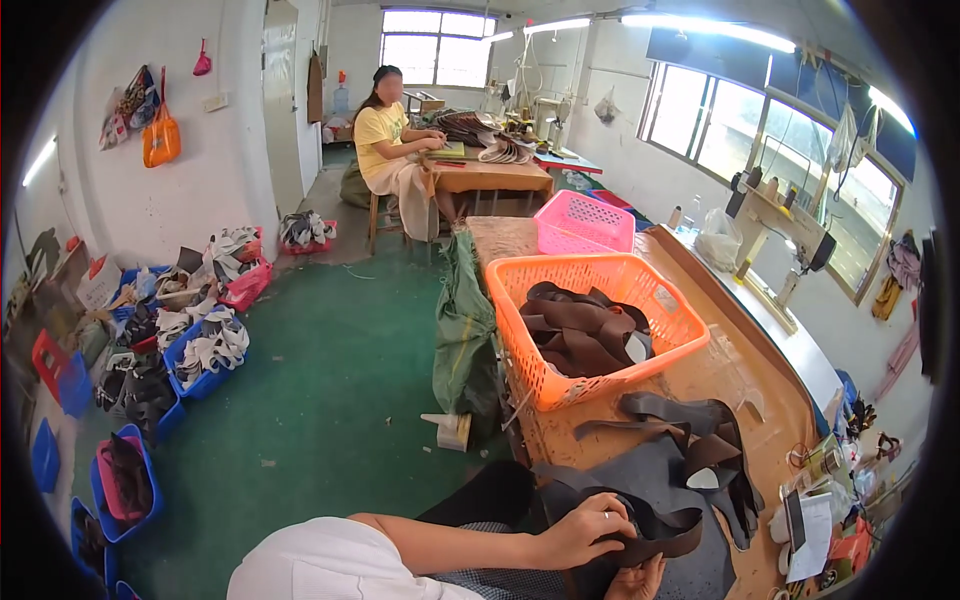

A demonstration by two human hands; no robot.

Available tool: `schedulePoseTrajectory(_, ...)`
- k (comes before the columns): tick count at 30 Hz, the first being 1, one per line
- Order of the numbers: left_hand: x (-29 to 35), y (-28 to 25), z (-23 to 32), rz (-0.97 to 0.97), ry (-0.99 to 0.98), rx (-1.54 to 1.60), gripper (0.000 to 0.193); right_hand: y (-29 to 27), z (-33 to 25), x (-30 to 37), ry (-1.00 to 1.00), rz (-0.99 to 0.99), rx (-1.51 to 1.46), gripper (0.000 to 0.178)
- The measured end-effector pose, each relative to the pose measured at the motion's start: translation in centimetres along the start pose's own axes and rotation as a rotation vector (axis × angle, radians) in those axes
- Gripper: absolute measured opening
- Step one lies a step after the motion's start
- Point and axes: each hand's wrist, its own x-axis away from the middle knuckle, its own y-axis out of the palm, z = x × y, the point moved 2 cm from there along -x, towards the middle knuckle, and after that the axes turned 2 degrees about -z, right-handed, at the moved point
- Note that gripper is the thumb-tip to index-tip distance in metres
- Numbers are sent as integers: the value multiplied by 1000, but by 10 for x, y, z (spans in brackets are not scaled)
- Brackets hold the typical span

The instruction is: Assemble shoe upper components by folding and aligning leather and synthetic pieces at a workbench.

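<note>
My left hand (pixel 588 530), a ring on one finger, has its bent fingers closed on a curved dark brown leather-like piece (pixel 680 537). Low in the picture, my right hand (pixel 637 581) pinches the same piece from below; the picture's lower edge cuts part of it off. The piece bends into a loop above a flat dark grey sheet (pixel 700 570) on the worktable. Just beyond my hands lie more dark curved cut pieces (pixel 715 450), some overlapping, with a pale patch showing on one.
An orange basket (pixel 690 345) of brown pieces stands on the worktable (pixel 755 375), with a pink basket (pixel 585 225) behind it. A sewing machine (pixel 775 285) is at right. Blue bins (pixel 205 385) of cut pieces line the left. Another person (pixel 385 140) sits at a far table.
</note>
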Motion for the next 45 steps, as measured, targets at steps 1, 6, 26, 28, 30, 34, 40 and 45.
schedulePoseTrajectory(1,1,1,-2,-8,28,-9,23,2,-1,0,10,22,-1,11)
schedulePoseTrajectory(6,0,1,-1,-3,6,19,24,10,-2,3,-7,53,15,12)
schedulePoseTrajectory(26,7,1,9,4,-55,58,24,-5,-1,10,-38,-25,34,10)
schedulePoseTrajectory(28,3,3,1,-16,-14,34,29,-18,4,-2,-139,-232,131,29)
schedulePoseTrajectory(30,-5,-7,8,23,-8,10,33,0,5,0,-79,-116,56,21)
schedulePoseTrajectory(34,-13,-24,30,204,91,-247,37,2,8,-2,-84,-150,-64,19)
schedulePoseTrajectory(40,5,-7,24,132,257,-463,35,3,2,-2,-95,-170,-45,27)
schedulePoseTrajectory(45,8,7,30,80,254,-536,37,2,-1,3,-79,-179,-45,28)
